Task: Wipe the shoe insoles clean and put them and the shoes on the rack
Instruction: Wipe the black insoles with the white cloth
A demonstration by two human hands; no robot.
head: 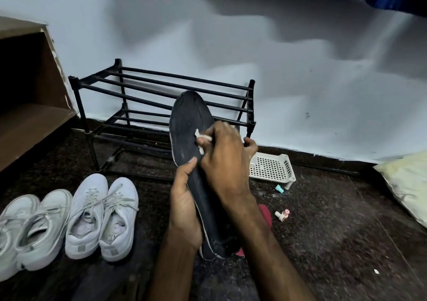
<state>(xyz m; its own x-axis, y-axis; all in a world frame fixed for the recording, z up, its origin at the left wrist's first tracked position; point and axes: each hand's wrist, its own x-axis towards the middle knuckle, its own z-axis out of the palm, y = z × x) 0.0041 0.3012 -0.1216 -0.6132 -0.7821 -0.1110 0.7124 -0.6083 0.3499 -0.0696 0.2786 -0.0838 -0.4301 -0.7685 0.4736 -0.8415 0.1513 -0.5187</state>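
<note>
Item: one dark insole (188, 120), held upright mid-scene in front of the black rack (161, 81), toe end up.
Left hand (184, 204): grips its lower half, thumb on the face.
Right hand (227, 162): pinches a white cloth (200, 138) against the insole.
Two pairs of white shoes (101, 217): on the floor, near left.
White basket (271, 167): right of the rack.

Rack (161, 85): black, two tiers of bars, stood on the floor against the wall.
Insole (189, 125): dark with a pale edge, upright and slightly tilted, toe up, before the rack; left hand (184, 208) held its lower part.
Wipe (200, 137): small white scrap, pinched by right hand (226, 162), against the insole's middle.
Shoes (101, 215): two white laced pairs, side by side on the floor, left of the insole.
</note>
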